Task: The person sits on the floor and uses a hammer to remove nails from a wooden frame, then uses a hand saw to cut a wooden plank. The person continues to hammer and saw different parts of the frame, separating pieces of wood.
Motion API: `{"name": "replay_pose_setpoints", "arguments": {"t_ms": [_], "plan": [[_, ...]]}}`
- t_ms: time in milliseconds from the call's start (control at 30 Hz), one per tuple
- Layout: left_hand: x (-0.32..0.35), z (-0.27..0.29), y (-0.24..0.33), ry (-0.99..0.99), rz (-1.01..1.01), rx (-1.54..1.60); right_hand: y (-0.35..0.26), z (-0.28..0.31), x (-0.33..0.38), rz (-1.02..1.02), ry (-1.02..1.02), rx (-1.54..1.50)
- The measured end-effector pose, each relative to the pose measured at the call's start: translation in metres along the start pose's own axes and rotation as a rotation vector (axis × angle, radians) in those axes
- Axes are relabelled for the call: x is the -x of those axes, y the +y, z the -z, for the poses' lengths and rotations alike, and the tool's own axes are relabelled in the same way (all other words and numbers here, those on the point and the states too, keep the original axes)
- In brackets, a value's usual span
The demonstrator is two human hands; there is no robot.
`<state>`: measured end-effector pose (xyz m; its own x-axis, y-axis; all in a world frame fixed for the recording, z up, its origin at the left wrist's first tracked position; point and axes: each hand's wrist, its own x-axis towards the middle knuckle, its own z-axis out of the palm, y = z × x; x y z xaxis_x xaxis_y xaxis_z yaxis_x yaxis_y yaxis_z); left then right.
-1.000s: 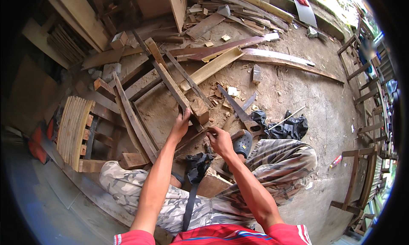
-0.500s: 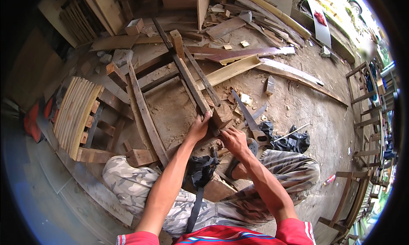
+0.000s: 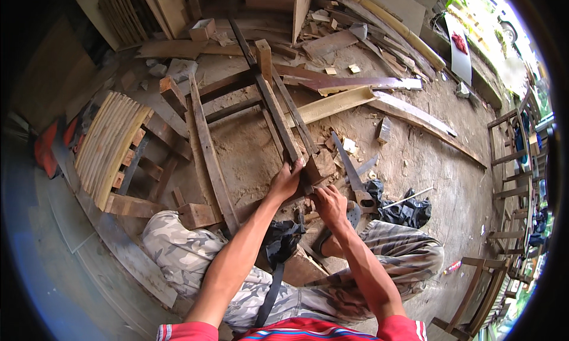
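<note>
A dark wooden frame (image 3: 274, 112) of long rails and cross pieces lies on the ground in front of me, its near end at my hands. My left hand (image 3: 286, 182) is closed round the near end of a long rail, thumb on top. Close beside it, my right hand (image 3: 330, 203) has its fingers curled against the near corner, just below a square wooden block end (image 3: 319, 166). Whether the right fingers hold a small piece there is hidden. A handsaw (image 3: 351, 169) lies to the right of the right hand.
A black plastic bag (image 3: 408, 210) lies beyond the saw, and another black bag (image 3: 282, 241) sits between my legs. At the left stands a slatted wooden piece (image 3: 112, 151). Loose boards (image 3: 332, 105) and offcuts cover the far ground. Wooden chair frames (image 3: 483, 293) stand at the right.
The view has shifted a little, moving the far scene rightward. The block at the near corner now shows more of its square end face. Both hands remain at the frame's near end.
</note>
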<state>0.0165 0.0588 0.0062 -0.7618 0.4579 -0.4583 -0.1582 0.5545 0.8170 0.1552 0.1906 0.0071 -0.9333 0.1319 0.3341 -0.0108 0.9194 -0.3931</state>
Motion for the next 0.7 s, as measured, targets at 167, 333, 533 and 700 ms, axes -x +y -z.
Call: {"name": "replay_pose_setpoints", "arguments": {"t_ms": [167, 333, 533, 700], "plan": [[0.004, -0.002, 0.012, 0.022, -0.033, 0.032, -0.005, 0.01, 0.0, -0.067, -0.043, -0.07], [-0.006, 0.007, -0.015, 0.109, -0.071, 0.056, -0.05, 0.043, -0.03, -0.532, -0.363, -0.157], [-0.003, -0.006, -0.007, 0.134, -0.138, 0.093, -0.045, 0.036, -0.028, -0.769, -0.342, -0.166], [0.005, 0.006, -0.003, 0.055, -0.089, 0.105, -0.046, 0.042, -0.035, -0.755, -0.343, -0.096]]}}
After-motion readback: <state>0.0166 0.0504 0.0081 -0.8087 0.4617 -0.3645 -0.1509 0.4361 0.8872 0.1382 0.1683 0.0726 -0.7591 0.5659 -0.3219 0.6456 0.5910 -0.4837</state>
